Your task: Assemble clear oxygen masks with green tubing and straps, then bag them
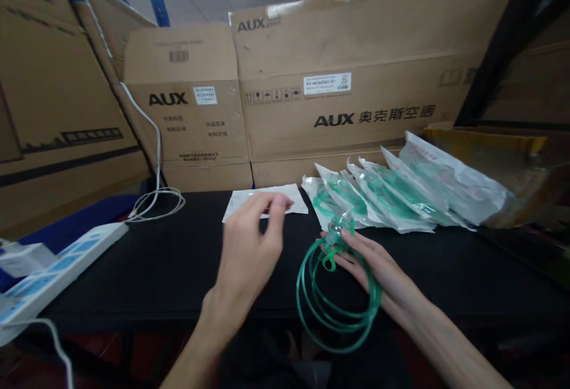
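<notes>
Two bare hands are over a black table (pixel 155 264), and they are busy with different things. The right hand (pixel 378 273) lies low with its fingers almost straight, and it holds a green tubing coil (pixel 325 312). The loops pass across the fingers and hang down toward the person, past the near edge of the table, so the coil is longer from far to near than from side to side. At the far end of the coil, against the fingertips, sits a small clear mask piece (pixel 336 225). The left hand (pixel 247 246) is raised, its back to the camera. Its thumb and forefinger are brought to a narrow pinch with nothing visible between them. The tips stand over the near edge of a flat white pouch (pixel 294 198). I cannot tell if they touch it or only hover above. The pouch lies just beyond the left hand, with its long side running left to right. The coil is to the right of the left hand, near it but apart, so only the right hand has it. Behind the right hand a row of sealed packets (pixel 401 199) with the same green tubing leans one on another. Large cardboard boxes (pixel 333 80) stand along the back, and a power strip (pixel 57 264) and a white cable (pixel 155 199) are at the left.
</notes>
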Tool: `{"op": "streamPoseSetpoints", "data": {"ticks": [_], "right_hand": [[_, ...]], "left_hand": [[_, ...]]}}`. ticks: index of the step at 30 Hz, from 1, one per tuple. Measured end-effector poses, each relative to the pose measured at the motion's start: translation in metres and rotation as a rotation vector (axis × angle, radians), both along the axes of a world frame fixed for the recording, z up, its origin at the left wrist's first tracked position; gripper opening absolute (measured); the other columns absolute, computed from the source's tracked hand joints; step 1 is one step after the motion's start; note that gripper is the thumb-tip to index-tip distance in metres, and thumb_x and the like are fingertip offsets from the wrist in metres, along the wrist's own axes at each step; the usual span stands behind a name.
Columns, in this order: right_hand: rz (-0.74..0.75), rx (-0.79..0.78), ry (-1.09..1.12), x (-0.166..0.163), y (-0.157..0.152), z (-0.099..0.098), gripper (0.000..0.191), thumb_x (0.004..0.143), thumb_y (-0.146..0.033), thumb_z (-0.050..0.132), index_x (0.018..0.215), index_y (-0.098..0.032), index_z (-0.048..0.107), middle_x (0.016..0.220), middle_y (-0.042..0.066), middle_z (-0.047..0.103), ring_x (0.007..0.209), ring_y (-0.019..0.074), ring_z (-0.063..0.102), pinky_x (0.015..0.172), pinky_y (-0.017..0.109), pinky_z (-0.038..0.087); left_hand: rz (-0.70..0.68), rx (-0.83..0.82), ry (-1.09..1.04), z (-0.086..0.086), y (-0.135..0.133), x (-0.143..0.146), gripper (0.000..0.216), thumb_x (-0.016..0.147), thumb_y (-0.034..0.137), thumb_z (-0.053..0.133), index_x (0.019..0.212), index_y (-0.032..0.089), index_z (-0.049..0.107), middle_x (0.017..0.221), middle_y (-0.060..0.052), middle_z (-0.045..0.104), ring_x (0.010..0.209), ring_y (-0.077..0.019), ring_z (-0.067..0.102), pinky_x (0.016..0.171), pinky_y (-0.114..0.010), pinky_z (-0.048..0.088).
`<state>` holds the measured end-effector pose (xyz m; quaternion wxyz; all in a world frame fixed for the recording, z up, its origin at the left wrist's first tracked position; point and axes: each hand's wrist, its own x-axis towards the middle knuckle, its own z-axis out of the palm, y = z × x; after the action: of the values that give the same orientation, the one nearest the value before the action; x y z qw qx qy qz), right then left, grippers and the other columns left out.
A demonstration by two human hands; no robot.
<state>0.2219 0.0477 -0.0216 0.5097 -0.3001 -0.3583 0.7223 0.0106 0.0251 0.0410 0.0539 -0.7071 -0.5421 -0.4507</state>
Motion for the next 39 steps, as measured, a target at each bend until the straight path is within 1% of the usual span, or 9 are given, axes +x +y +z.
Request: {"op": "streamPoseSetpoints", "data": {"ticks": [4, 7, 9, 13, 18, 22, 26, 34, 39], "right_hand": [[-0.012, -0.018, -0.024, 0.005, 0.0, 0.002, 0.033, 0.078, -0.034, 0.086, 0.103, -0.015, 0.077, 0.109, 0.012, 0.079, 0.105, 0.0259, 0.074, 0.098, 0.034, 0.058], [-0.001, -0.022, -0.018, 0.003, 0.0, 0.002, 0.032, 0.077, -0.035, 0.086, 0.101, -0.015, 0.078, 0.108, 0.012, 0.079, 0.107, 0.0273, 0.074, 0.1, 0.036, 0.057], [0.012, -0.018, -0.007, 0.002, -0.001, 0.003, 0.029, 0.079, -0.034, 0.085, 0.1, -0.016, 0.078, 0.108, 0.012, 0.079, 0.109, 0.0278, 0.073, 0.102, 0.038, 0.056], [0.034, 0.002, 0.019, 0.003, -0.004, 0.004, 0.023, 0.083, -0.031, 0.081, 0.1, -0.016, 0.078, 0.11, 0.012, 0.078, 0.113, 0.0281, 0.071, 0.104, 0.04, 0.054], [0.065, 0.027, 0.03, 0.005, -0.005, 0.003, 0.023, 0.086, -0.031, 0.078, 0.103, -0.015, 0.077, 0.114, 0.014, 0.077, 0.114, 0.0276, 0.071, 0.104, 0.041, 0.054], [0.089, 0.032, -0.007, 0.006, -0.006, 0.002, 0.028, 0.084, -0.035, 0.08, 0.104, -0.015, 0.077, 0.114, 0.014, 0.077, 0.107, 0.0278, 0.073, 0.104, 0.043, 0.053], [0.093, 0.042, -0.027, 0.006, -0.008, 0.004, 0.031, 0.082, -0.037, 0.081, 0.104, -0.015, 0.077, 0.113, 0.014, 0.078, 0.103, 0.0276, 0.074, 0.104, 0.044, 0.053], [0.112, 0.051, -0.018, 0.005, -0.008, 0.006, 0.03, 0.084, -0.036, 0.08, 0.105, -0.016, 0.076, 0.114, 0.015, 0.077, 0.106, 0.0283, 0.074, 0.103, 0.044, 0.053], [0.118, 0.06, -0.015, 0.005, -0.007, 0.003, 0.028, 0.085, -0.036, 0.078, 0.105, -0.016, 0.076, 0.113, 0.014, 0.078, 0.107, 0.0281, 0.073, 0.102, 0.044, 0.053]], "left_hand": [[0.018, -0.388, 0.286, -0.019, 0.054, -0.007, 0.042, 0.105, 0.033, 0.041, 0.139, 0.015, 0.057, 0.147, -0.014, 0.058, 0.136, -0.0256, 0.053, 0.114, -0.038, 0.039], [-0.008, -0.528, 0.361, -0.034, 0.078, -0.016, 0.039, 0.102, 0.036, 0.045, 0.13, 0.016, 0.064, 0.142, -0.014, 0.062, 0.133, -0.0274, 0.057, 0.111, -0.039, 0.042], [-0.04, -0.556, 0.382, -0.039, 0.073, -0.021, 0.038, 0.103, 0.038, 0.042, 0.12, 0.018, 0.069, 0.133, -0.012, 0.069, 0.127, -0.0258, 0.062, 0.108, -0.037, 0.044], [-0.082, -0.548, 0.378, -0.034, 0.032, -0.035, 0.044, 0.106, 0.04, 0.033, 0.11, 0.018, 0.07, 0.117, -0.01, 0.075, 0.113, -0.0244, 0.068, 0.1, -0.035, 0.047], [-0.012, -0.507, 0.261, -0.023, -0.003, -0.043, 0.033, 0.102, 0.042, 0.045, 0.105, 0.022, 0.071, 0.112, -0.006, 0.075, 0.108, -0.0246, 0.069, 0.096, -0.035, 0.048], [-0.016, -0.51, 0.301, -0.023, -0.003, -0.022, 0.039, 0.098, 0.049, 0.053, 0.118, 0.02, 0.07, 0.125, -0.009, 0.072, 0.118, -0.0279, 0.066, 0.103, -0.039, 0.047], [0.009, -0.589, 0.427, -0.026, 0.006, -0.004, 0.045, 0.093, 0.048, 0.061, 0.127, 0.018, 0.068, 0.129, -0.015, 0.07, 0.121, -0.0342, 0.064, 0.101, -0.045, 0.049], [-0.033, -0.644, 0.329, -0.026, 0.014, -0.024, 0.042, 0.093, 0.045, 0.058, 0.126, 0.022, 0.071, 0.126, -0.009, 0.073, 0.118, -0.0301, 0.066, 0.101, -0.04, 0.05], [0.037, -0.635, 0.367, -0.022, 0.014, -0.023, 0.04, 0.09, 0.03, 0.056, 0.125, 0.022, 0.072, 0.119, -0.01, 0.076, 0.109, -0.0288, 0.071, 0.095, -0.038, 0.052]]}}
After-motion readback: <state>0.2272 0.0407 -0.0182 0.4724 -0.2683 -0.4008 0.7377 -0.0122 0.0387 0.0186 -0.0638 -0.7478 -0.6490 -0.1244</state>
